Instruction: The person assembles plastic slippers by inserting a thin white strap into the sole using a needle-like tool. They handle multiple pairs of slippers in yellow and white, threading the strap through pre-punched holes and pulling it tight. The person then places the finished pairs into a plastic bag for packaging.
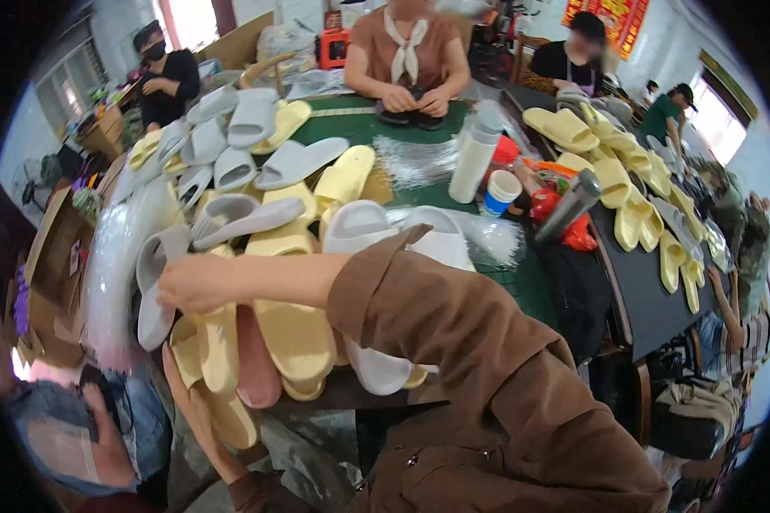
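My right arm, in a brown sleeve, crosses to the left over the pile. My right hand (pixel 198 282) is closed, its fingers curled on the edge of a light grey slipper (pixel 152 321) that stands tilted at the pile's left side. From below, my left forearm reaches up along the pile's near left edge. Only part of my left hand (pixel 173 366) shows beside a yellow slipper (pixel 186 350); its fingers are hidden. Under my right forearm lie a large yellow slipper (pixel 295 338) and a pinkish-brown slipper (pixel 255 363). A white slipper (pixel 355 224) lies beyond my sleeve.
Clear plastic sheeting (pixel 115 265) hangs at the table's left side. On the green mat (pixel 342 128) stand a pale bottle (pixel 475 158), a white-and-blue tub (pixel 501 191) and a grey flask (pixel 571 205). A co-worker (pixel 411 60) sits opposite, holding dark pieces. Yellow slippers cover a dark table (pixel 650 291) at right.
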